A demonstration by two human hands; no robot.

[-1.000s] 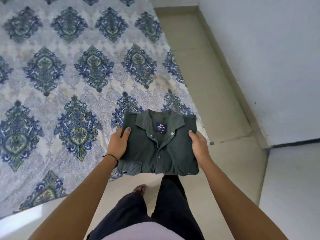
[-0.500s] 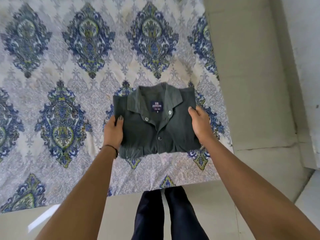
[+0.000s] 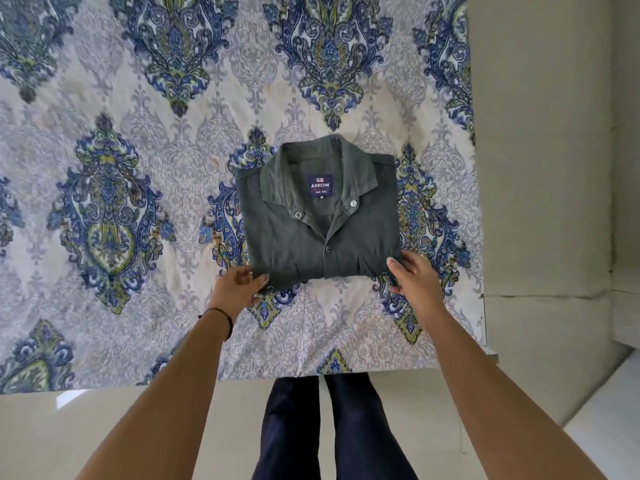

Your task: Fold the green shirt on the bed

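Observation:
The dark green shirt (image 3: 304, 237) lies flat on the patterned bed sheet (image 3: 145, 161), folded into a neat rectangle with its collar and blue label facing up. My left hand (image 3: 235, 289) is at the shirt's near-left corner, thumb on top and fingers curled at the edge. My right hand (image 3: 414, 282) is at the near-right corner, with its thumb resting on the fabric and its fingers against the side. Both hands touch only the near edge of the shirt.
The bed's near edge runs just in front of my legs (image 3: 329, 427), and its right edge is at about (image 3: 479, 237). Pale tiled floor (image 3: 540, 168) lies to the right and below. A wall (image 3: 628, 133) rises at the far right.
The shirt went from being held over the bed's corner to lying flat on the sheet. My hands slid from its sides down to its near corners.

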